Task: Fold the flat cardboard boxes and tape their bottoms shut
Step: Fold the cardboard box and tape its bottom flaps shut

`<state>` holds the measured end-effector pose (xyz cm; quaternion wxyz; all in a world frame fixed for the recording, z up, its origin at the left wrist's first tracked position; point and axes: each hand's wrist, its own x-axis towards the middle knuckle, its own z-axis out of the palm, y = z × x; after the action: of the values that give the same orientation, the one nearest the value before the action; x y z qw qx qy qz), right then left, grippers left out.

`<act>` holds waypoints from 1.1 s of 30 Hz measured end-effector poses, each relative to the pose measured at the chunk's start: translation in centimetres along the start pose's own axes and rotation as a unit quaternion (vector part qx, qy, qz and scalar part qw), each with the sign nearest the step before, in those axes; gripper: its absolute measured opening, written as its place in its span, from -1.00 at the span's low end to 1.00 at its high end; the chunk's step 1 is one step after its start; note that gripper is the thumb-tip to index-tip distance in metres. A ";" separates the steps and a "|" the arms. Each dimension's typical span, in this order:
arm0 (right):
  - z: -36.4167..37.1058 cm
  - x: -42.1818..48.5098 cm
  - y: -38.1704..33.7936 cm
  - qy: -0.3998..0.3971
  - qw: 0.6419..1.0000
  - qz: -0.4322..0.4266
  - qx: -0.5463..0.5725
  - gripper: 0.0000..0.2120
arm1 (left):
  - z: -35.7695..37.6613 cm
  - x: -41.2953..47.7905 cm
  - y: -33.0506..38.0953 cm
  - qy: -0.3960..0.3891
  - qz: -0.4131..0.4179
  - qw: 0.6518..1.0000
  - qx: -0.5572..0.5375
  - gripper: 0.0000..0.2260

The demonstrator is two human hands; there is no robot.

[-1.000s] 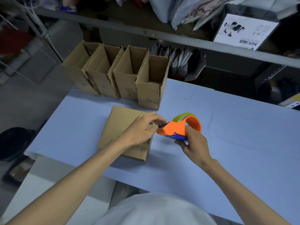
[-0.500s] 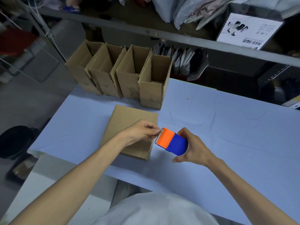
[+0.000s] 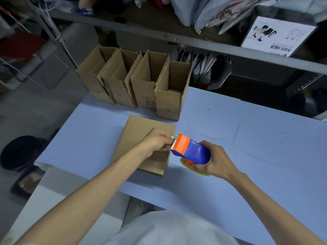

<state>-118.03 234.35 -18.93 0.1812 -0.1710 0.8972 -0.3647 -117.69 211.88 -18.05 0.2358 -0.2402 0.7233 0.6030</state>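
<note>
A stack of flat cardboard boxes (image 3: 139, 137) lies on the blue table (image 3: 247, 138) in front of me. Above its right edge my right hand (image 3: 215, 160) grips an orange and blue tape dispenser (image 3: 190, 151), toothed blade end pointing left. My left hand (image 3: 155, 143) pinches the tape end at that blade, fingertips touching the dispenser's mouth. Several folded boxes (image 3: 139, 84) stand open-topped in a row at the table's far left corner.
A metal shelf rail (image 3: 194, 41) runs across behind the table, with bagged goods and a white printed carton (image 3: 277, 36) on it. A black round bin (image 3: 19, 152) sits on the floor to the left. Dark plastic bags (image 3: 208, 69) hang behind the box row.
My right hand has rolled the dispenser over, so its blue body faces up and the tape roll is underneath. My left hand stays at the blade, pinching the tape end.
</note>
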 end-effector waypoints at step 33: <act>-4.1 1.5 3.7 0.011 0.983 0.013 -0.182 -0.33 | -1.5 1.7 -3.4 0.245 0.125 0.945 0.179 -0.89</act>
<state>-121.86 238.63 -19.10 0.1414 -0.1855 0.9527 -0.1949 -116.95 209.79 -21.51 0.0133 -0.2424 0.8791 0.4102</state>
